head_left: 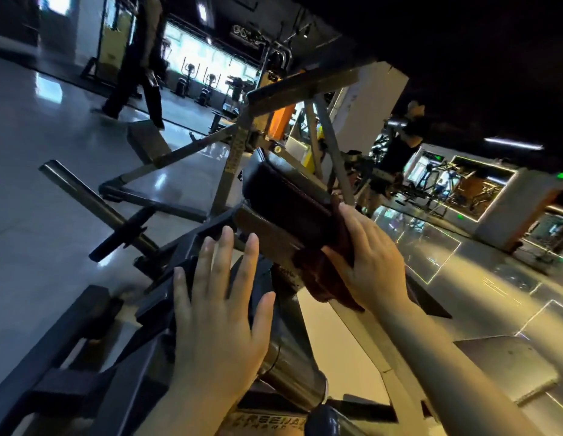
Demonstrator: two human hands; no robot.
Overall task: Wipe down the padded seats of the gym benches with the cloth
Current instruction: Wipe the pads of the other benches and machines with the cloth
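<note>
Currently right hand [368, 262] is pressing the dark red cloth [324, 278] against the near end of the padded seat [283, 199], fingers curling round it. Left hand [220, 309] is hovering below-left of the seat, grip released, fingers straight.

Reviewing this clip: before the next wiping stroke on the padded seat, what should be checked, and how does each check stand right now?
1. Cloth in the right hand: ok, held against the pad.
2. Cloth touching the padded seat: ok, at its near end.
3. Left hand clear of the stroke path: ok, open, fingers spread, beside the pad.
4. Far end of the pad unobstructed: ok.
5. Pad already clean or damp: cannot tell.
</note>
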